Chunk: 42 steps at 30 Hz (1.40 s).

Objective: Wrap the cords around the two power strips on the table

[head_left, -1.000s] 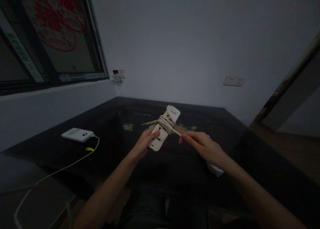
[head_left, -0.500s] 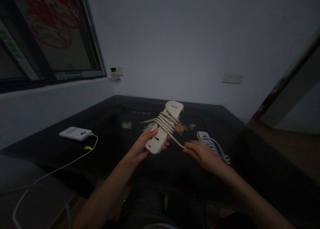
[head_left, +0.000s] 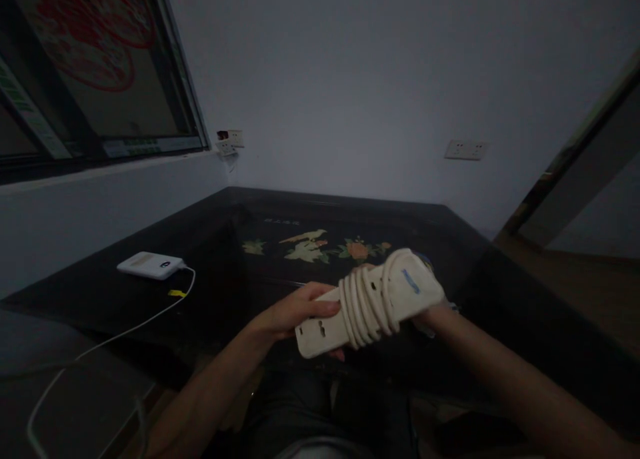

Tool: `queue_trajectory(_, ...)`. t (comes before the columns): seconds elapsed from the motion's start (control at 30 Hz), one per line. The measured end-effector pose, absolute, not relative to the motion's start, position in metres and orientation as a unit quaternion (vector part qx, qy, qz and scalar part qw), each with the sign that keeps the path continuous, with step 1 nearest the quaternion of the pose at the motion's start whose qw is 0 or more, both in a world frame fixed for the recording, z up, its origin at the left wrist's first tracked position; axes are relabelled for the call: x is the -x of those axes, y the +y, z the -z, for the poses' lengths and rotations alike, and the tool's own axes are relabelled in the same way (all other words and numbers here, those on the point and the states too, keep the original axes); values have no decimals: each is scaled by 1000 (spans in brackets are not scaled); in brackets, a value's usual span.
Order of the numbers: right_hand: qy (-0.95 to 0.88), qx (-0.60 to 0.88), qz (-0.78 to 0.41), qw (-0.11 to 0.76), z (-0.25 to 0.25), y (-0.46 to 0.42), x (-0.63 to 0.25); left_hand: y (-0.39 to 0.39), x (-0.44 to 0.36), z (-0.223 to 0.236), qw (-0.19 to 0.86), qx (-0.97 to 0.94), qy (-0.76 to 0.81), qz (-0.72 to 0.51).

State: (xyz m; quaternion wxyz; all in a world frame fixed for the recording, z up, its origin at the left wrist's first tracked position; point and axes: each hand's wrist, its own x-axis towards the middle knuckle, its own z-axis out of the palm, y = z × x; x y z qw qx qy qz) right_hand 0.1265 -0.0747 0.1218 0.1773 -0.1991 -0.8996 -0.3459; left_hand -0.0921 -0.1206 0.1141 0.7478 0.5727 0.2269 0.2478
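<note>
Over the table's near side is a white power strip (head_left: 416, 285) with blue lettering at one end and its own white cord (head_left: 364, 311) wound several turns about the middle. My left hand (head_left: 303, 307) grips the socket end, thumb on top and fingers underneath. Behind the lettered end is my right hand (head_left: 436, 317); the strip covers its fingers, so I cannot see whether they hold the cord. Most of a second corded power strip (head_left: 426, 261) on the table is hidden behind the first.
The black table (head_left: 210, 245) has a painted bird and flowers (head_left: 307, 247). At left lies a white power bank-like device (head_left: 151, 265) with a white cable (head_left: 133, 327) running off the edge, near a yellow tag (head_left: 177, 293). Wall sockets (head_left: 466, 150) are on the back wall.
The held power strip has turned clockwise, its lettered end swinging right and toward me. My right hand has gone from pulling the cord out at the right to behind the strip.
</note>
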Motion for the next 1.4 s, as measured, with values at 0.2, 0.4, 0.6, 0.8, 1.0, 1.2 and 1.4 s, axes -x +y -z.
queue_trajectory(0.2, -983, 80, 164, -5, -160, -66, -105, -136, 84, -127, 476, -816, 311, -106)
queue_trajectory(0.4, -966, 95, 238, -45, -178, -68, -103, -124, 76, -103, 363, -818, 419, -154)
queue_trajectory(0.6, -951, 117, 284, -27, -177, -76, -101, -98, 70, -82, 422, -764, 412, -261)
queue_trajectory(0.8, -951, 94, 295, -21, -175, -86, -92, -99, 63, -80, 513, -709, 396, -278)
queue_trajectory(1.0, -954, 106, 281, 13, -175, -96, -92, -104, 55, -70, 603, -601, 357, -383)
queue_trajectory(1.2, -918, 278, 120, 255, -174, -127, -128, -101, 55, -59, 735, -461, 320, -381)
queue_trajectory(1.4, -715, 517, -138, 451, -99, -160, -154, -97, 44, -55, 754, -386, 297, -440)
